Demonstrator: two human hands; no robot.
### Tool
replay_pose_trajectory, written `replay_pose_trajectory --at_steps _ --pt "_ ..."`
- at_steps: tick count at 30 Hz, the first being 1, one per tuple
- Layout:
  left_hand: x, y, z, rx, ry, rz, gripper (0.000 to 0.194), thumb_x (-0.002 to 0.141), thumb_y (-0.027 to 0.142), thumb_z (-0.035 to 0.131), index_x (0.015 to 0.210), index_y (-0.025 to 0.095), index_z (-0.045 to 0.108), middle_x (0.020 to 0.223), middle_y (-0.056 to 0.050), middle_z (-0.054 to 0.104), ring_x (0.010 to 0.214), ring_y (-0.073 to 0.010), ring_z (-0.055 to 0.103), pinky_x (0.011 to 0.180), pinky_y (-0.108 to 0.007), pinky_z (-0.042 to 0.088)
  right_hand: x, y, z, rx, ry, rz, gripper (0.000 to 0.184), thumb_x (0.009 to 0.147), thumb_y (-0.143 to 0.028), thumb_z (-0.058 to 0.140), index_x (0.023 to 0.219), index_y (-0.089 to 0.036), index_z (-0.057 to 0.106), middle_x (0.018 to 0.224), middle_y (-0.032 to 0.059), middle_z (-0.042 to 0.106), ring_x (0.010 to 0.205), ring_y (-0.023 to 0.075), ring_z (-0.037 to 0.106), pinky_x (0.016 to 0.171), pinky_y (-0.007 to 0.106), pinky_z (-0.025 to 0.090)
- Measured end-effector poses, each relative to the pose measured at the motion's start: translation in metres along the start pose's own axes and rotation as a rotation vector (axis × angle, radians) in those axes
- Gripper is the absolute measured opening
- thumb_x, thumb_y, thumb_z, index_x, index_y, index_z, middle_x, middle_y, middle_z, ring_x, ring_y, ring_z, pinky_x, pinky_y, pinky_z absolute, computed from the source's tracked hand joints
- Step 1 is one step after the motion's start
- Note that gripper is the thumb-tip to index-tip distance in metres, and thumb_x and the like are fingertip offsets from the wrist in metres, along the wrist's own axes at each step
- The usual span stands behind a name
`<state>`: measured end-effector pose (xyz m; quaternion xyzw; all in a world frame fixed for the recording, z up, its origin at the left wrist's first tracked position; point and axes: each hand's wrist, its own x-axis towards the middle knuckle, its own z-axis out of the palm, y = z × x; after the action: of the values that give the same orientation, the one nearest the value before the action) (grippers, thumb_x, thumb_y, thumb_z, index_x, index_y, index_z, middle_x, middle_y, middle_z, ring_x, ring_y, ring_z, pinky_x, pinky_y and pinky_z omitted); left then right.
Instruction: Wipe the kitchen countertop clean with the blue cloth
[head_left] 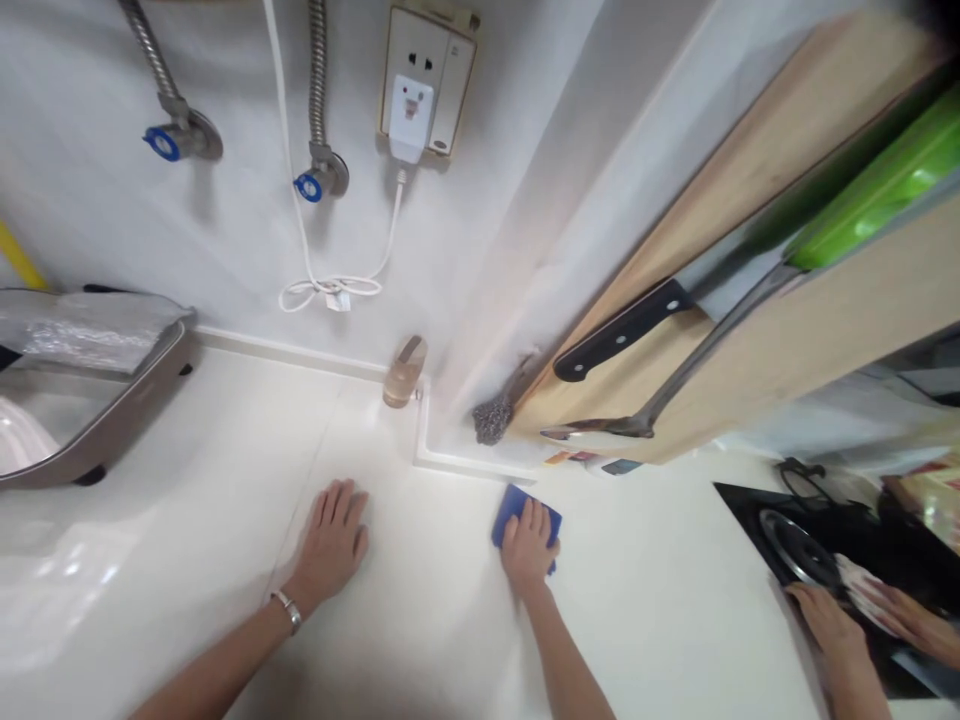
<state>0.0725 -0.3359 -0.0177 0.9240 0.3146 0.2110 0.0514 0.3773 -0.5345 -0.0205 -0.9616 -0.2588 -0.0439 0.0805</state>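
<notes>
My left hand [330,538] lies flat on the white countertop [420,610], fingers stretched out, with a bracelet [286,610] at its wrist. Further right, my right hand [528,545] grips a blue cleaning cloth [513,508] and presses it against the counter close to the wall corner. Part of the cloth is hidden under the fingers. Beyond both hands, a small brownish bottle-like object [405,372] stands by the wall edge. A steel scouring ball [492,421] hangs above and behind the cloth.
At right, a knife [624,328] and a green-handled ladle [705,350] hang before a wooden board [757,370]. Another person's hands [832,625] work at a black stove [750,505]. A plugged-in charger [411,115] and valves [174,140] are on the wall; a dish rack [127,420] stands left.
</notes>
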Motion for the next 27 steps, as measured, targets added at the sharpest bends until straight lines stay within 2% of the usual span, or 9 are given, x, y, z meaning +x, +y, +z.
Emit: replay_pose_trajectory --at_steps 6,8,10,12,14,16,21,24,27 --pt "-0.002 -0.003 0.0 -0.01 0.004 0.008 0.049 0.092 0.031 0.044 0.138 0.015 0.053 0.153 -0.018 0.044 0.148 -0.0352 0.029 0.119 -0.057 0.029 -0.044 -0.118 0.005 0.042 -0.098 -0.232 0.061 0.098 -0.034 0.016 0.155 -0.012 0.024 0.162 0.017 0.026 0.151 0.0296 0.016 0.116 0.068 0.012" --pt "-0.003 -0.003 0.002 -0.002 0.025 0.012 0.048 0.093 0.032 0.042 0.137 0.016 0.053 0.152 -0.017 0.046 0.147 -0.0344 0.031 0.118 -0.056 0.031 -0.058 -0.149 0.004 0.084 -0.134 -0.321 0.061 0.098 -0.034 0.019 0.155 -0.012 0.023 0.162 0.0174 0.026 0.151 0.0297 0.015 0.116 0.068 0.011" --pt "-0.004 -0.003 0.004 -0.005 0.048 0.005 0.048 0.095 0.034 0.041 0.138 0.016 0.053 0.151 -0.017 0.047 0.146 -0.0331 0.034 0.117 -0.056 0.033 -0.069 -0.166 0.0 0.161 -0.164 -0.416 0.061 0.098 -0.037 0.024 0.155 -0.014 0.026 0.161 0.0168 0.029 0.151 0.0302 0.017 0.116 0.069 0.013" --pt "-0.005 -0.004 0.005 -0.017 0.064 -0.007 0.049 0.096 0.035 0.039 0.14 0.016 0.051 0.15 -0.017 0.049 0.145 -0.0318 0.036 0.117 -0.055 0.035 -0.079 -0.164 -0.005 0.285 -0.157 -0.494 0.06 0.097 -0.04 0.028 0.152 -0.017 0.032 0.159 0.0151 0.033 0.15 0.0297 0.022 0.117 0.065 0.019" --pt "-0.007 -0.005 0.008 -0.034 0.073 -0.019 0.05 0.097 0.035 0.037 0.141 0.014 0.05 0.149 -0.017 0.05 0.144 -0.0312 0.038 0.117 -0.054 0.036 -0.089 -0.142 -0.008 0.44 -0.077 -0.505 0.058 0.098 -0.041 0.027 0.149 -0.016 0.039 0.156 0.015 0.038 0.147 0.0275 0.031 0.117 0.057 0.028" --pt "-0.009 -0.007 0.009 -0.058 0.082 -0.03 0.05 0.098 0.035 0.036 0.14 0.012 0.05 0.149 -0.018 0.049 0.144 -0.0309 0.038 0.117 -0.054 0.036 -0.103 -0.103 -0.01 0.571 0.059 -0.431 0.059 0.098 -0.041 0.022 0.146 -0.013 0.042 0.152 0.0177 0.044 0.142 0.0262 0.038 0.115 0.051 0.036" --pt "-0.005 -0.003 0.012 -0.131 0.138 -0.012 0.046 0.097 0.03 0.035 0.134 0.016 0.057 0.146 -0.017 0.053 0.146 -0.031 0.036 0.119 -0.061 0.03 -0.153 0.033 -0.002 0.506 0.219 -0.333 0.056 0.097 -0.047 0.035 0.138 -0.012 0.05 0.141 0.0205 0.055 0.132 0.0312 0.05 0.108 0.053 0.044" --pt "0.011 0.023 0.015 -0.207 0.112 0.073 0.044 0.096 0.027 0.035 0.131 0.02 0.06 0.147 -0.013 0.053 0.147 -0.0282 0.034 0.121 -0.058 0.029 -0.181 0.095 0.007 0.389 0.302 -0.283 0.054 0.097 -0.048 0.035 0.13 -0.01 0.057 0.135 0.0228 0.058 0.128 0.0338 0.053 0.104 0.056 0.046" --pt "0.031 0.063 0.024 -0.255 0.033 0.139 0.044 0.097 0.027 0.033 0.13 0.021 0.061 0.148 -0.01 0.051 0.147 -0.0243 0.034 0.122 -0.05 0.03 -0.196 0.117 0.014 0.354 0.328 -0.284 0.053 0.099 -0.047 0.033 0.128 -0.01 0.058 0.135 0.0228 0.058 0.129 0.0324 0.053 0.105 0.055 0.047"
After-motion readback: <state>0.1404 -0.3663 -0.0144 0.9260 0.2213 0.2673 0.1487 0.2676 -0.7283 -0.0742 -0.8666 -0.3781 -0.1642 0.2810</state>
